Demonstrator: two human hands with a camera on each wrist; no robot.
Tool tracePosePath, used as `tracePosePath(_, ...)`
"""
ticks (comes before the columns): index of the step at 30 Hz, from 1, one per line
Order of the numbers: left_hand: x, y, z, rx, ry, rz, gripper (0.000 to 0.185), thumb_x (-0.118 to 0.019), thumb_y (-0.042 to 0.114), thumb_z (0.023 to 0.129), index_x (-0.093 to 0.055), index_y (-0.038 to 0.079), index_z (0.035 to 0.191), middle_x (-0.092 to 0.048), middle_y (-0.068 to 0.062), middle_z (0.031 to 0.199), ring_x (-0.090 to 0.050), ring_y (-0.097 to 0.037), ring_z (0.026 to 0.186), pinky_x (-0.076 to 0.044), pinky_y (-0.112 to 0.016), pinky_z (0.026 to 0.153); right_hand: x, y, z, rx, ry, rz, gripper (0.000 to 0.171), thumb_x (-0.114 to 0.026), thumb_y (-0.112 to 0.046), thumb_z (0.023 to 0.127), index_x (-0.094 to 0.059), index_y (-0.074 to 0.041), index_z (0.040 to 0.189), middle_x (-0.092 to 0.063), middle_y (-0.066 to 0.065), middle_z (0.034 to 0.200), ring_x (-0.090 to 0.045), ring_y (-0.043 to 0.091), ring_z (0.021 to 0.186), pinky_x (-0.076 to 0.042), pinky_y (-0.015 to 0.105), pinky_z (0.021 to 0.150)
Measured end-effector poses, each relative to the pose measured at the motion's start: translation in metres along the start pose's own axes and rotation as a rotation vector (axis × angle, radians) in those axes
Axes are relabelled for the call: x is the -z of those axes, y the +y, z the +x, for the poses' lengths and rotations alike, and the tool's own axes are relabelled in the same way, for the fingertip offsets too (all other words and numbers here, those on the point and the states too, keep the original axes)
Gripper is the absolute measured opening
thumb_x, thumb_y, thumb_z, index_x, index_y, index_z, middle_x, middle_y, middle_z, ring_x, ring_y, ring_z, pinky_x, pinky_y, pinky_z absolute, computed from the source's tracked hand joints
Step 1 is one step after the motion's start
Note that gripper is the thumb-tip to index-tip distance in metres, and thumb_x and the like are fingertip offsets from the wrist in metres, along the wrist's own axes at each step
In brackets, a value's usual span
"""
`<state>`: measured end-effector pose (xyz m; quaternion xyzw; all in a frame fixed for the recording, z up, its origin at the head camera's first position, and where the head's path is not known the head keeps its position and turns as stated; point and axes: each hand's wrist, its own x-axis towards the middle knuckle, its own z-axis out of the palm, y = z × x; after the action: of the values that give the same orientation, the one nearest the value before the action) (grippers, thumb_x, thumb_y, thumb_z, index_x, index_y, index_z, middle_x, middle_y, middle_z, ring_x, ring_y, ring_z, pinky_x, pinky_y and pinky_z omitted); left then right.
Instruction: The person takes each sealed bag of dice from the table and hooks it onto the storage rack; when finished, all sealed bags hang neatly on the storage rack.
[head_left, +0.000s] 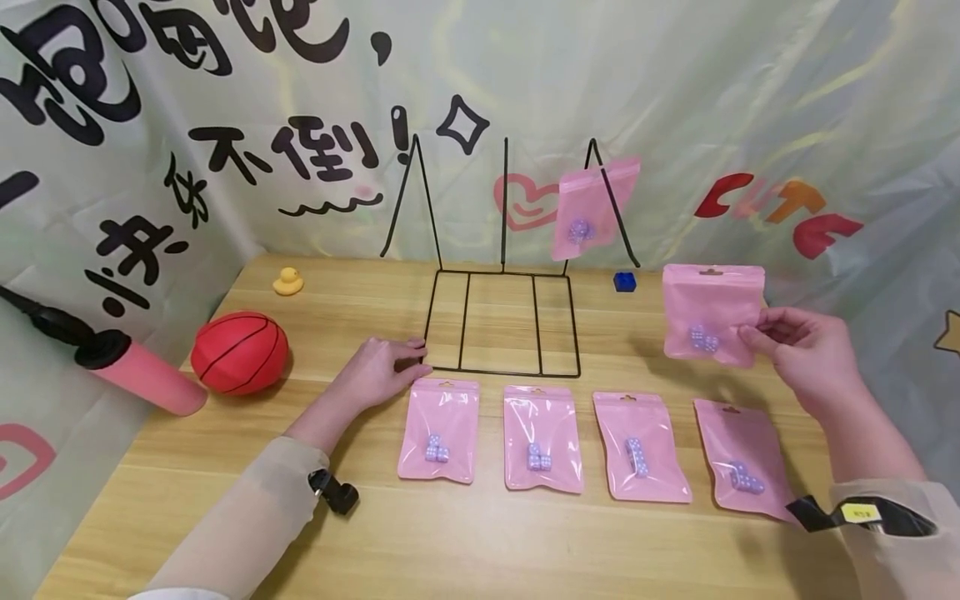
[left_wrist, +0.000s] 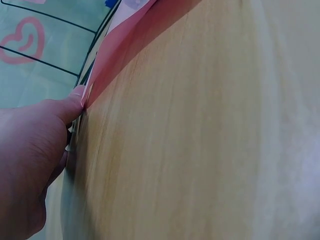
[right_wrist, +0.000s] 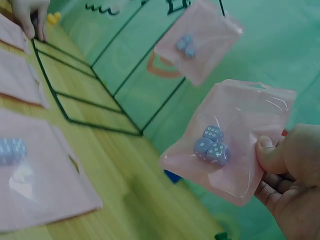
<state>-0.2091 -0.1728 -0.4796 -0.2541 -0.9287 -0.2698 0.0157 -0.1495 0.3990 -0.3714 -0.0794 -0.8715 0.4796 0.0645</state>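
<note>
With one bag (head_left: 596, 208) hung on the rack (head_left: 503, 273), four bags (head_left: 543, 425) lie unhung in front, the right hand (head_left: 812, 352) pinches another bag (head_left: 712, 312) to its right, and the left hand (head_left: 378, 368) grips its near-left corner.

At the right of the frame we saw a pink bag (head_left: 712, 302), raised and nearly upright, with lilac dice (head_left: 703, 338) inside. A black wire rack (head_left: 504, 273) stood in the centre, another pink bag (head_left: 587, 196) hanging tilted at its right. Below, we saw four more pink bags (head_left: 542, 421) lying flat in a row, dice showing through.
</note>
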Motion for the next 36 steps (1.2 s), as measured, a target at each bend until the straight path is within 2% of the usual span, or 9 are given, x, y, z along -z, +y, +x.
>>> tracePosePath(5, 0.0, 0.0, 0.0, -0.003, 0.001, 0.003, 0.04, -0.079, 0.034, 0.099, -0.077, 0.004, 0.126, -0.068, -0.012, 0.136, -0.062, -0.031, 0.129, -0.05, -0.051, 0.109, -0.001, -0.018, -0.012, 0.028, -0.011, -0.011, 0.017, -0.075, -0.015, 0.101, -0.073, -0.004, 0.114, -0.071, -0.013, 0.088, -0.058, 0.01, 0.073, -0.051, 0.016, 0.058)
tracePosePath(11, 0.0, 0.0, 0.001, 0.0, -0.004, 0.003, 0.04, -0.079, 0.033, 0.099, -0.077, 0.003, 0.126, -0.068, -0.012, 0.136, -0.062, -0.031, 0.129, -0.05, -0.05, 0.11, -0.005, -0.034, -0.024, 0.128, -0.032, 0.046, 0.008, -0.074, -0.003, 0.099, -0.076, -0.002, 0.107, -0.075, -0.013, 0.088, -0.063, 0.008, 0.071, -0.052, 0.015, 0.059)
tracePosePath(16, 0.002, 0.002, 0.0, 0.008, -0.011, 0.001, 0.04, -0.079, 0.033, 0.099, -0.076, 0.004, 0.127, -0.068, -0.012, 0.136, -0.062, -0.031, 0.13, -0.049, -0.049, 0.11, -0.011, -0.043, -0.03, 0.214, -0.061, 0.102, 0.013, -0.072, 0.006, 0.097, -0.077, -0.002, 0.107, -0.076, -0.009, 0.089, -0.065, 0.007, 0.07, -0.054, 0.014, 0.06)
tracePosePath(20, 0.001, 0.002, 0.0, 0.013, -0.016, 0.001, 0.041, -0.078, 0.033, 0.099, -0.076, 0.004, 0.127, -0.067, -0.011, 0.137, -0.061, -0.031, 0.13, -0.049, -0.049, 0.11, -0.018, -0.05, -0.034, 0.27, -0.08, 0.112, 0.014, -0.072, 0.008, 0.096, -0.077, 0.001, 0.107, -0.076, -0.005, 0.088, -0.066, 0.008, 0.069, -0.055, 0.015, 0.06)
tracePosePath(26, 0.001, 0.002, 0.001, 0.004, -0.014, -0.002, 0.041, -0.078, 0.034, 0.099, -0.076, 0.004, 0.127, -0.067, -0.012, 0.138, -0.061, -0.032, 0.131, -0.049, -0.05, 0.111, -0.031, -0.063, -0.037, 0.326, -0.058, 0.132, 0.012, -0.071, 0.014, 0.093, -0.075, 0.007, 0.103, -0.074, -0.003, 0.085, -0.064, 0.01, 0.067, -0.055, 0.016, 0.059)
tracePosePath(28, 0.001, 0.002, 0.001, 0.004, -0.014, -0.001, 0.041, -0.078, 0.034, 0.099, -0.076, 0.004, 0.127, -0.067, -0.012, 0.138, -0.061, -0.032, 0.131, -0.048, -0.05, 0.111, -0.036, -0.067, -0.037, 0.334, -0.066, 0.173, 0.012, -0.071, 0.015, 0.093, -0.075, 0.008, 0.102, -0.074, -0.002, 0.085, -0.064, 0.01, 0.067, -0.055, 0.016, 0.06)
tracePosePath(33, 0.0, 0.001, 0.0, 0.013, -0.01, 0.001, 0.041, -0.078, 0.035, 0.099, -0.076, 0.004, 0.127, -0.067, -0.011, 0.138, -0.06, -0.032, 0.131, -0.048, -0.051, 0.111, -0.046, -0.072, -0.035, 0.362, -0.13, 0.354, 0.014, -0.071, 0.017, 0.092, -0.075, 0.008, 0.102, -0.074, 0.002, 0.086, -0.065, 0.012, 0.068, -0.056, 0.016, 0.061)
tracePosePath(36, 0.0, 0.0, -0.001, 0.012, -0.004, 0.003, 0.042, -0.078, 0.035, 0.099, -0.076, 0.004, 0.127, -0.067, -0.011, 0.138, -0.06, -0.033, 0.131, -0.049, -0.052, 0.111, -0.052, -0.074, -0.033, 0.382, -0.148, 0.417, 0.013, -0.072, 0.017, 0.092, -0.074, 0.009, 0.102, -0.074, 0.004, 0.088, -0.065, 0.013, 0.07, -0.057, 0.016, 0.063)
